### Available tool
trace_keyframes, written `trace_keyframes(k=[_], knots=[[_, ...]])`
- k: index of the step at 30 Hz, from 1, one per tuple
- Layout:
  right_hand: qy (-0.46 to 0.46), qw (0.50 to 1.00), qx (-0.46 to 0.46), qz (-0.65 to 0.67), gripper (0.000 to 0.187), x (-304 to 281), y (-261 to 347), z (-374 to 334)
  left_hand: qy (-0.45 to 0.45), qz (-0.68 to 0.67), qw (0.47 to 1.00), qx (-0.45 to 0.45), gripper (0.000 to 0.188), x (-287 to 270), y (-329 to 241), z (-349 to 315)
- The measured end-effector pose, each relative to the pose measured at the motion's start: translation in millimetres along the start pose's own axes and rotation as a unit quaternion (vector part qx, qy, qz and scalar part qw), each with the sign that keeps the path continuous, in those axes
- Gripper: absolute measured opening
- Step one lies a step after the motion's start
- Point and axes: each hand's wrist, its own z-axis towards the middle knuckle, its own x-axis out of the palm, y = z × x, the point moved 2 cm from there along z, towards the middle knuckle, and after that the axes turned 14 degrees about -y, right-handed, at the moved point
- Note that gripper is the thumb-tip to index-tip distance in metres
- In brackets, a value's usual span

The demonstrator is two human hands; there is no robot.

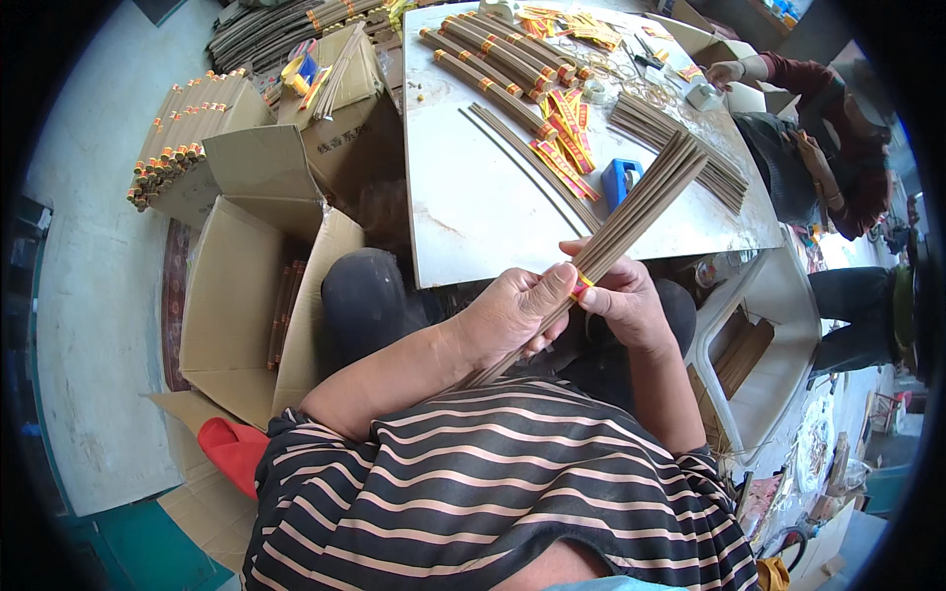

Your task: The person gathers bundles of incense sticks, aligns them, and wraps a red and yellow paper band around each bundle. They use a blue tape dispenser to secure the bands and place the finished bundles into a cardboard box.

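I have a bundle of thin brown sticks (642,209) slanting up to the right over my lap, its upper end in front of the near edge of the white worktop (463,212). My left hand (519,310) is closed round its lower part, thumb pressed on the sticks, and my right hand (628,300) pinches it at the red-and-yellow band (581,287). Beyond the bundle's upper part sits a blue tape dispenser (620,181), with red-and-yellow labels (560,169) to its left and loose sticks (724,175) to its right. Farther back lie banded bundles (490,87). An open cardboard box (229,305) stands at my left.
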Motion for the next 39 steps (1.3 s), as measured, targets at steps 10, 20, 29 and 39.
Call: trace_keyframes(k=[10, 20, 29, 39], knots=[[-0.064, 0.996, -0.003, -0.067, 0.036, -0.6, 8.8, -3.6, -0.016, 0.252, 0.952, 0.174, 0.05, -1.7, -11.9, 4.8], [-0.133, 0.99, 0.004, -0.051, 0.028, 7.0, 5.8, -13.9, -0.088, 0.48, 0.756, 0.436, 0.036, -2.4, -12.6, 0.5], [-0.138, 0.99, -0.006, -0.037, 0.024, 11.7, 0.8, -18.7, -0.077, 0.557, 0.685, 0.464, 0.037, 1.4, -11.2, -3.6], [-0.163, 0.985, 0.039, -0.045, 0.022, 11.8, -8.3, -19.4, -0.078, 0.587, 0.635, 0.496, 0.053, 4.7, -1.3, -4.4]])
